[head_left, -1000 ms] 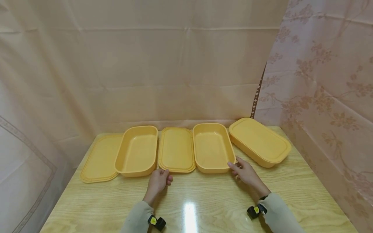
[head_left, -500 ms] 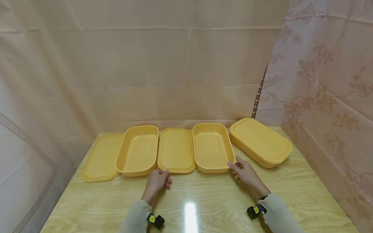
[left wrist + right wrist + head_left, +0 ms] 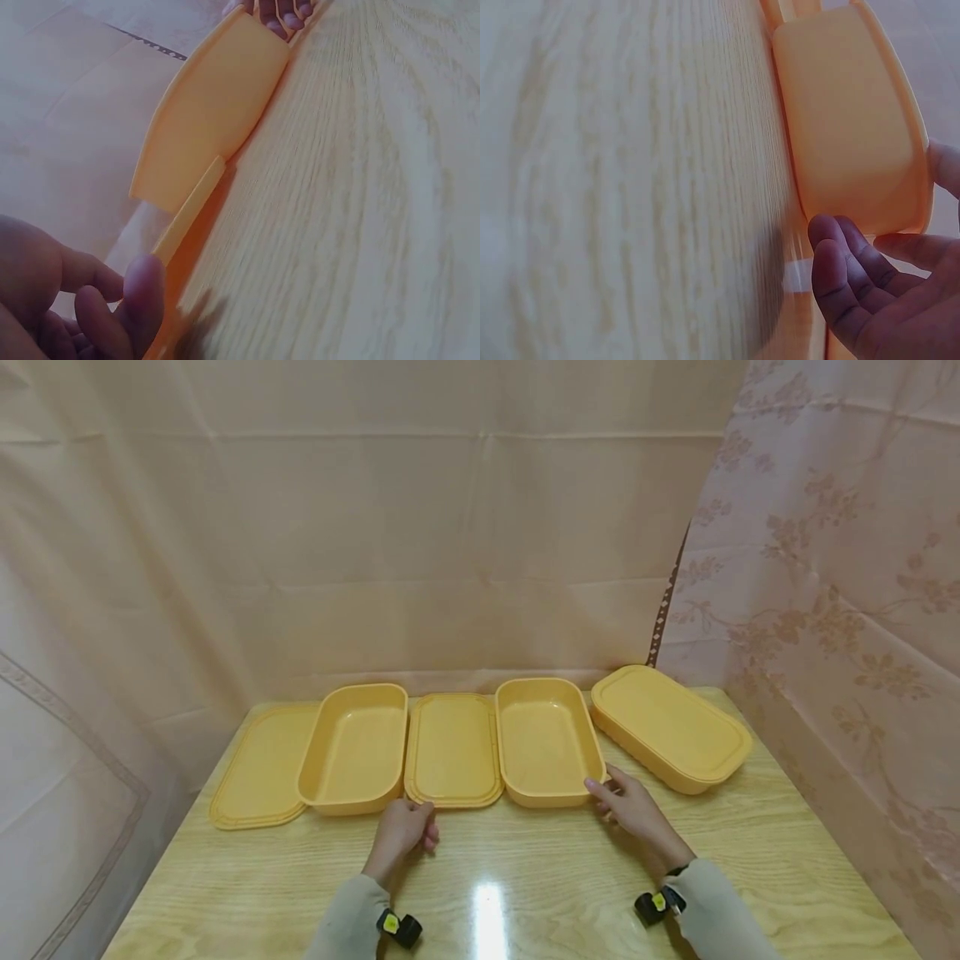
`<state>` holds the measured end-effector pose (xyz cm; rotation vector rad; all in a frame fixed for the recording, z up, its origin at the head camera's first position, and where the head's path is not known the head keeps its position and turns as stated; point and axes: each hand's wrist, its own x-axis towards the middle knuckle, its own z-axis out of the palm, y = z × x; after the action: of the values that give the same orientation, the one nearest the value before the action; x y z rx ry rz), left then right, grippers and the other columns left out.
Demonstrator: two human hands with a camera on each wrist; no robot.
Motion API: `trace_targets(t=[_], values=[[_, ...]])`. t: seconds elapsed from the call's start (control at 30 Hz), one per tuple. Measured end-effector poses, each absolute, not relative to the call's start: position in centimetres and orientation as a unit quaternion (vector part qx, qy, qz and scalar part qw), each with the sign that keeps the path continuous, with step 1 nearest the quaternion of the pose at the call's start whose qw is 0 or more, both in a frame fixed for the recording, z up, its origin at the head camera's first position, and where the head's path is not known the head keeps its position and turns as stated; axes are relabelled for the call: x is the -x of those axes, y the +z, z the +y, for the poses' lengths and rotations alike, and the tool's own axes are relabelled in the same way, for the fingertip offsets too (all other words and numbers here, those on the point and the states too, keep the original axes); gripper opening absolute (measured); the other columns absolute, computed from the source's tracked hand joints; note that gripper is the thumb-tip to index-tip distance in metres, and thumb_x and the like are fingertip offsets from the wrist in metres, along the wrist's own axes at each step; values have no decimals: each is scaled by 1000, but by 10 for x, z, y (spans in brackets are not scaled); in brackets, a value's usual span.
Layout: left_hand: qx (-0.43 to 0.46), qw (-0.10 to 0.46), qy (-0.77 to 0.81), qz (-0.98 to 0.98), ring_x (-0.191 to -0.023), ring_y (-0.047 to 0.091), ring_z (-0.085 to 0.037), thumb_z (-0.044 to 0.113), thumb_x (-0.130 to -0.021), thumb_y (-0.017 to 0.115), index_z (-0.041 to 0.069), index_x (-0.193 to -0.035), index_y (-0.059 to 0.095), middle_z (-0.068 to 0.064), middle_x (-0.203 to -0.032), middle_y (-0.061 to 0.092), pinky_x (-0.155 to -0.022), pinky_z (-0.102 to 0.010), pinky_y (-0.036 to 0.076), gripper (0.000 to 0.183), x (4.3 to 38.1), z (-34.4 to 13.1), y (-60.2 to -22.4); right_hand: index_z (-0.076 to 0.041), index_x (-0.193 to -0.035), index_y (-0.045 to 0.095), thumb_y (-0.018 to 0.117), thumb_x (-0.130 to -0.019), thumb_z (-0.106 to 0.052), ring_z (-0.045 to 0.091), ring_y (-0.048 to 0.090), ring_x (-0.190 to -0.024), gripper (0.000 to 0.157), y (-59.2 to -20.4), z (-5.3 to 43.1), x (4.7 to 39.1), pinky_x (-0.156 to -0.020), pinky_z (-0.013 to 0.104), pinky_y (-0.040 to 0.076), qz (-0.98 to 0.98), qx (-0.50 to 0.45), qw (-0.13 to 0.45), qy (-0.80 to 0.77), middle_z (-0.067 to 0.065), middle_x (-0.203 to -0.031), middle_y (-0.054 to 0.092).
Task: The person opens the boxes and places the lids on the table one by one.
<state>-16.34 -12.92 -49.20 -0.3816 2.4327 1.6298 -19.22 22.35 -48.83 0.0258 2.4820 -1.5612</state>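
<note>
A flat yellow lid (image 3: 454,752) lies between two yellow boxes without covers. My left hand (image 3: 401,833) pinches its near left corner between thumb and fingers; in the left wrist view the lid's edge (image 3: 187,214) rises from beside the thumb. On the right of the lid stands one uncovered box (image 3: 551,747). My right hand (image 3: 636,806) holds that box at its near right corner, thumb on the rim. In the right wrist view a finger sits under the rim of the box (image 3: 855,127), and the other fingers curl below, near the table.
Left of the lid stands another uncovered yellow box (image 3: 356,752), partly over a second lid (image 3: 262,768). A covered yellow box (image 3: 671,727) sits angled at the right. The wooden table (image 3: 555,877) ends at a beige cloth (image 3: 450,527) behind.
My left hand has drawn the middle lid slightly toward me and a little left. The right hand and the box it holds have stayed in place.
</note>
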Motion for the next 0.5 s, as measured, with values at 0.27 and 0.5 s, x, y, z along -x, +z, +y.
trace_targets(t=[0.27,0.5], values=[[110,93,564,813,-46,55,-9,9,-94,50,-7,-84,66,-3,-59,61,-48,-26,52,25,162,-126,-490,-7,-144,43,56,-98,-40,17,56,-74,58,-491,224,194,-57,27,49,840,-9,103,-532,11,-94,55],[80,82,559,821,-51,56,-9,9,-95,55,-6,-85,66,-4,-63,63,-50,-23,51,21,166,-119,-491,-7,-145,43,56,-98,-40,19,58,-75,59,-492,222,194,-57,28,50,846,-10,95,-525,15,-94,58]])
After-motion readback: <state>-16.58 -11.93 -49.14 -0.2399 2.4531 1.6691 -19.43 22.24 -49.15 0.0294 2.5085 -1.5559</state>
